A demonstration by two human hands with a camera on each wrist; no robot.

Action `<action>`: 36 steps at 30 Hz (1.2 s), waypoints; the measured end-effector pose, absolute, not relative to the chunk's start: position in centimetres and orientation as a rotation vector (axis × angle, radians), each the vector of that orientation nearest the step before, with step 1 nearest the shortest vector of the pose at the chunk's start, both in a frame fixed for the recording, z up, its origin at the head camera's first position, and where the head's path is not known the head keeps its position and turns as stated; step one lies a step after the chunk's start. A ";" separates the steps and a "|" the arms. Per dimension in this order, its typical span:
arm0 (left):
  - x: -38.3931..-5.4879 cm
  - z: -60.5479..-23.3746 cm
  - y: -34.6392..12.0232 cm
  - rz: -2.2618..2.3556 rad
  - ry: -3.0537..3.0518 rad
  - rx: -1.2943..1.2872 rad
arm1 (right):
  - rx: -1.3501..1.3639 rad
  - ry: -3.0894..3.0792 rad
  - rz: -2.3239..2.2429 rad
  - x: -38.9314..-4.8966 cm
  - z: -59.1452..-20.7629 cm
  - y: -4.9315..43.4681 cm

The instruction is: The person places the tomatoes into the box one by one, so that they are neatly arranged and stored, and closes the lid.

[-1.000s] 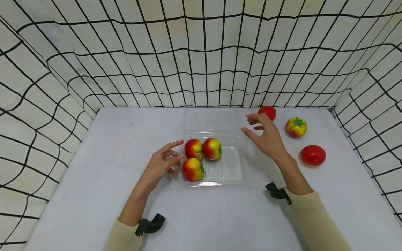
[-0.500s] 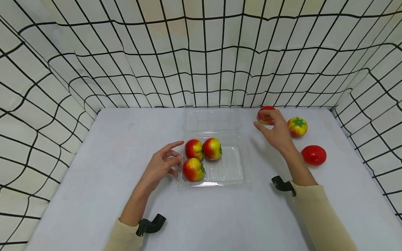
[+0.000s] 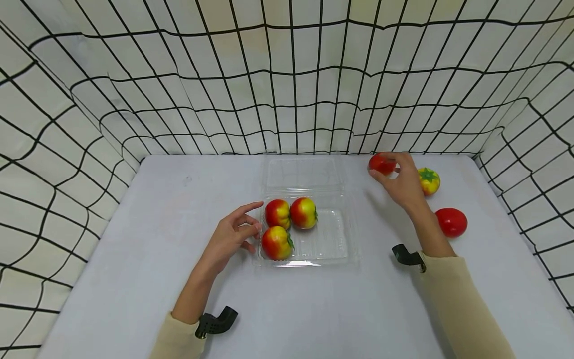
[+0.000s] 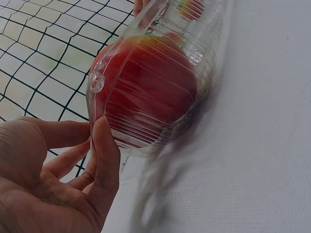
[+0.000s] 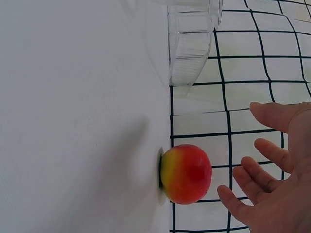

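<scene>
A clear plastic clamshell box (image 3: pixel 329 239) lies with its lid (image 3: pixel 302 174) folded back. Inside, on the left, are three red-and-yellow tomato-like fruits (image 3: pixel 276 243) with green tops. My left hand (image 3: pixel 235 232) pinches the box's left rim between fingertips, as the left wrist view shows at the rim (image 4: pixel 91 109). At the back right of the table, my right hand (image 3: pixel 403 182) reaches around a red tomato-like fruit (image 3: pixel 380 163), thumb and fingers spread. In the right wrist view, a gap shows between those fingers and the fruit (image 5: pixel 187 174).
Two more fruits lie at the right: one yellow with a green top (image 3: pixel 429 181), partly behind the right hand, and one red (image 3: pixel 451 222) beside the forearm. Black netting (image 3: pixel 293 89) rises at the back and along both sides of the white table (image 3: pixel 179 199).
My right hand has moved right and back, from beside the lid to around the back red fruit. The left hand has stayed at the box's left rim.
</scene>
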State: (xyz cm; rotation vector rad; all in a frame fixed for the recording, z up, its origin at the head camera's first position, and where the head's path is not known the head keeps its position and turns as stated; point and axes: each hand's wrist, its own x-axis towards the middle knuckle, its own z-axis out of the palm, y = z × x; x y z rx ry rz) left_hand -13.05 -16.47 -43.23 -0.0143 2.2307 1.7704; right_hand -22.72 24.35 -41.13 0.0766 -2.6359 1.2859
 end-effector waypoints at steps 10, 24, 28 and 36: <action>-13.1 -43.3 -16.4 1.773 2.223 -0.008 | 0.035 -2.674 1.241 -23.2 -41.4 25.2; -13.1 -43.2 -16.4 1.773 2.230 -0.010 | -0.010 -2.814 1.268 -25.1 -42.6 26.1; -13.1 -43.3 -16.3 1.781 2.222 0.004 | -0.014 -2.845 1.255 -25.6 -43.2 26.2; -13.1 -43.3 -16.2 1.781 2.221 0.004 | -0.070 -2.812 1.318 -26.3 -44.3 26.4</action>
